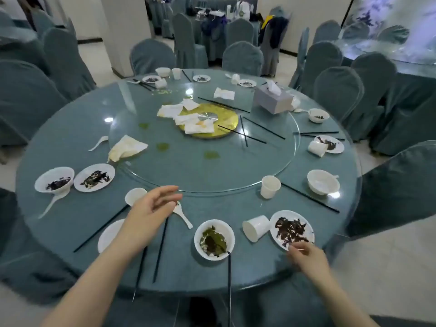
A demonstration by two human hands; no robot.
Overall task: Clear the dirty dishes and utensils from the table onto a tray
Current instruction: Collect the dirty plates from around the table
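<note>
Head view: left hand (151, 208) spread above table; right hand (306, 254) pinching plate (292, 230) rim.

Two bare forearms, no sleeves in view. Left hand (151, 208) and right hand (306, 254) ungloved; no rings, watch or bracelet visible at wrists. Slender fingers, short nails; right fingertips blurred.

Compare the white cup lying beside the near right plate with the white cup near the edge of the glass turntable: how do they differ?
The lying cup is tipped on its side; the standing cup is upright. The lying cup touches the plate of dark scraps; the standing cup stands apart from any dish, near a black chopstick. Both are plain white.
</note>
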